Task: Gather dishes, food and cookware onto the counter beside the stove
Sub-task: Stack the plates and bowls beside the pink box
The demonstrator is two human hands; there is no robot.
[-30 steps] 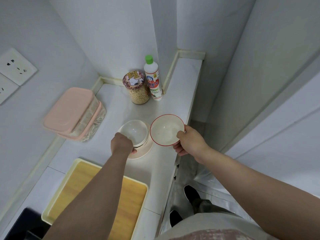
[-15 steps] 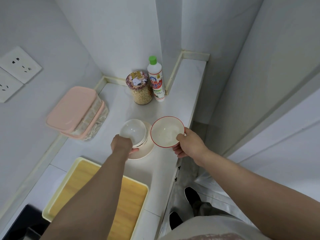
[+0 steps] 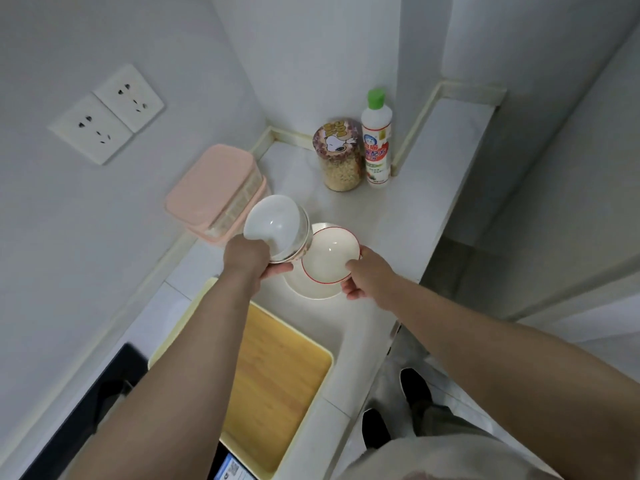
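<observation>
- Far left, the black stove (image 3: 86, 403) sits low at the edge; the wooden tray (image 3: 277, 368) lies on the table (image 3: 398, 220) just beside it; 2 pink-lidded boxes (image 3: 214, 188) are stacked against the wall.
- The left hand (image 3: 247, 259) has its fingers curled under a nested stack of bowls (image 3: 277, 225), thumb over the near rim; the stack is tilted towards the wall and held clear of the table.
- Below and between the hands, 1 pale plate (image 3: 311, 292) rests flat on the table.
- The right hand (image 3: 367, 278) pinches the red-rimmed bowl (image 3: 329, 254) by its near edge, thumb inside and fingers beneath; the bowl hangs over the plate, and whether it touches it I cannot tell.
- At the back, a jar of grains (image 3: 341, 157) and a green-capped bottle (image 3: 377, 140) stand side by side in the corner.
- To my eye the step in hand is sorting the dishes into 1 pile; the next move likely calls for seating the red-rimmed bowl on the plate, then levelling the tilted stack and lowering it squarely in, gently, since the top bowl looks like glass and could slide.
</observation>
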